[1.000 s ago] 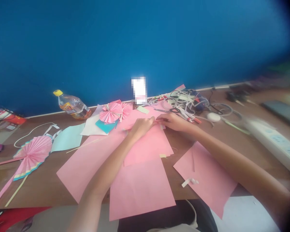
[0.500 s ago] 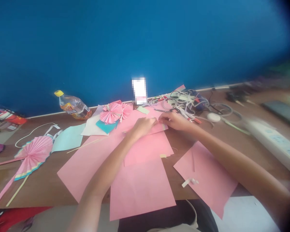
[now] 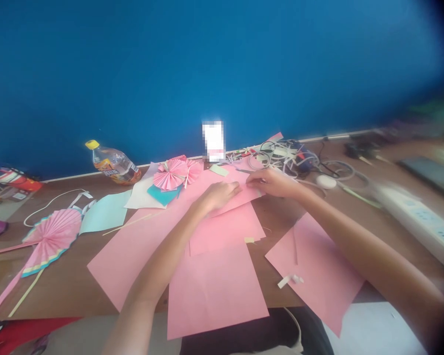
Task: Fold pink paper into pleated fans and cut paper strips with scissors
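A strip of pink paper (image 3: 234, 202) lies across the other pink sheets, slightly lifted along its near edge. My left hand (image 3: 222, 194) is closed over its middle with the fingers curled, the fingertips partly hidden. At the strip's right end my right hand (image 3: 265, 181) pinches the paper between thumb and fingers. Beneath them rest a smaller pink sheet (image 3: 225, 231) and a larger pink sheet (image 3: 214, 296) that hangs over the table's front edge. Just beyond the hands lies a small pale green piece of paper (image 3: 219, 170).
Pleated pink rosettes (image 3: 170, 173) sit behind my left hand; a pleated pink fan (image 3: 54, 236) lies at the left. Also here are a yellow-capped bottle (image 3: 114, 162), a lit phone (image 3: 213, 140), tangled paper strips (image 3: 281, 155), a power strip (image 3: 422, 217) and another pink sheet (image 3: 318, 276).
My hands have moved slightly apart; the right one shifted a little to the right. The pink strip's right end has shifted right with it.
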Tool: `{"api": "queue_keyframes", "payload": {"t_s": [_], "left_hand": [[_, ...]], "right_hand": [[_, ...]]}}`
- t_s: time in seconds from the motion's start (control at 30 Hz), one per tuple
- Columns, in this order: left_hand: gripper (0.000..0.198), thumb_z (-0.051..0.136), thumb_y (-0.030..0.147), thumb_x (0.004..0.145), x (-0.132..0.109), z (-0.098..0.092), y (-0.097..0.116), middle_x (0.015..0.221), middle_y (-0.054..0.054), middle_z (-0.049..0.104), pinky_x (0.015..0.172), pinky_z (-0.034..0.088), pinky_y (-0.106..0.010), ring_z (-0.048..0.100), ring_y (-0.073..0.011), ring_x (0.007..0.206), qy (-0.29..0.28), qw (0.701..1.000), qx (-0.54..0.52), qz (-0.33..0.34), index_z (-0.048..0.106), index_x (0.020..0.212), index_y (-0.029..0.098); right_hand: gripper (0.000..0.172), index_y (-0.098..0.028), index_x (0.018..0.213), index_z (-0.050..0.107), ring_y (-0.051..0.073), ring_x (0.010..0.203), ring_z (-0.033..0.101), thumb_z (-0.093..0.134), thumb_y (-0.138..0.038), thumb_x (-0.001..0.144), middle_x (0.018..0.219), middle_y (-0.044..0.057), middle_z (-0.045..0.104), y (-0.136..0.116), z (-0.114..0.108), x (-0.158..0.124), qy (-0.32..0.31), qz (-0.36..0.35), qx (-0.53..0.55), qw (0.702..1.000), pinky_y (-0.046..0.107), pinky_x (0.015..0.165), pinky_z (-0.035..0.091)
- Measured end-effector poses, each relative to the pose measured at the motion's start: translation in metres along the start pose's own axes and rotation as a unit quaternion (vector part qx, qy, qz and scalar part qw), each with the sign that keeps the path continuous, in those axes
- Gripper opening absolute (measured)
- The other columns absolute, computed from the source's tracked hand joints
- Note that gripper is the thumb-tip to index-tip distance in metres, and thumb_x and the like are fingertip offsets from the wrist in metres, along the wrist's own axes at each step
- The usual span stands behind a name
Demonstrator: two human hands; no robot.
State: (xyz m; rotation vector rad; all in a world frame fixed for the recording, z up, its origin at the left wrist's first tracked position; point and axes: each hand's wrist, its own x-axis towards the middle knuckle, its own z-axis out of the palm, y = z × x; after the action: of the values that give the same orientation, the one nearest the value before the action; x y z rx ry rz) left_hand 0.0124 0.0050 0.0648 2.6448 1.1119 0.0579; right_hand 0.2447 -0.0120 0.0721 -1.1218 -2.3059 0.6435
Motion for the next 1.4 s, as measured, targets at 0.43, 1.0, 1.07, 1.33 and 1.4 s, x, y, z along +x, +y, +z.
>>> {"api": "queue_keyframes", "payload": {"t_s": [0.43, 1.0, 1.07, 1.33, 1.4], "left_hand": [[0.044, 0.023, 0.048, 0.101, -0.001, -0.005, 0.008, 0.095, -0.011, 0.066, 0.063, 0.040, -0.029, 0.063, -0.0228, 0.078, -0.090, 0.994, -0.054, -0.018, 0.055, 0.105, 0.018], [0.044, 0.021, 0.039, 0.101, -0.003, -0.002, 0.010, 0.089, -0.012, 0.069, 0.063, 0.039, -0.030, 0.064, -0.0238, 0.075, -0.064, 0.993, 0.095, 0.030, 0.060, 0.099, 0.017], [0.043, 0.021, 0.034, 0.101, -0.003, -0.001, 0.010, 0.088, -0.013, 0.070, 0.063, 0.039, -0.030, 0.065, -0.0244, 0.075, -0.065, 0.989, 0.125, 0.039, 0.060, 0.099, 0.016], [0.046, 0.024, 0.043, 0.101, -0.002, -0.002, 0.006, 0.100, -0.010, 0.070, 0.067, 0.041, -0.028, 0.066, -0.0227, 0.085, -0.078, 0.996, 0.009, 0.034, 0.062, 0.112, 0.020], [0.045, 0.026, 0.045, 0.101, -0.003, -0.004, 0.006, 0.100, -0.009, 0.070, 0.068, 0.042, -0.028, 0.065, -0.0219, 0.084, -0.082, 0.996, -0.024, 0.026, 0.062, 0.112, 0.020]], "right_hand": [[0.027, -0.019, 0.092, 0.066, 0.020, 0.079, 0.057, 0.043, -0.032, 0.096, 0.088, 0.008, 0.068, 0.002, 0.005, 0.002, -0.007, -0.057, -0.079, 0.995, 0.031, 0.072, 0.038], [0.027, -0.017, 0.089, 0.066, 0.020, 0.083, 0.055, 0.043, -0.029, 0.098, 0.086, 0.008, 0.064, 0.005, 0.010, 0.004, -0.037, -0.125, -0.108, 0.985, 0.031, 0.074, 0.036], [0.026, -0.017, 0.088, 0.065, 0.020, 0.083, 0.054, 0.043, -0.028, 0.098, 0.085, 0.007, 0.064, 0.003, 0.012, 0.003, -0.037, -0.127, -0.144, 0.981, 0.031, 0.074, 0.035], [0.028, -0.017, 0.089, 0.065, 0.020, 0.081, 0.052, 0.038, -0.016, 0.098, 0.080, 0.006, 0.066, -0.007, 0.016, 0.000, -0.032, -0.178, -0.295, 0.938, 0.033, 0.073, 0.027], [0.029, -0.017, 0.090, 0.065, 0.019, 0.079, 0.052, 0.038, -0.016, 0.099, 0.079, 0.005, 0.066, -0.005, 0.015, 0.000, -0.038, -0.173, -0.280, 0.943, 0.032, 0.074, 0.028]]}}
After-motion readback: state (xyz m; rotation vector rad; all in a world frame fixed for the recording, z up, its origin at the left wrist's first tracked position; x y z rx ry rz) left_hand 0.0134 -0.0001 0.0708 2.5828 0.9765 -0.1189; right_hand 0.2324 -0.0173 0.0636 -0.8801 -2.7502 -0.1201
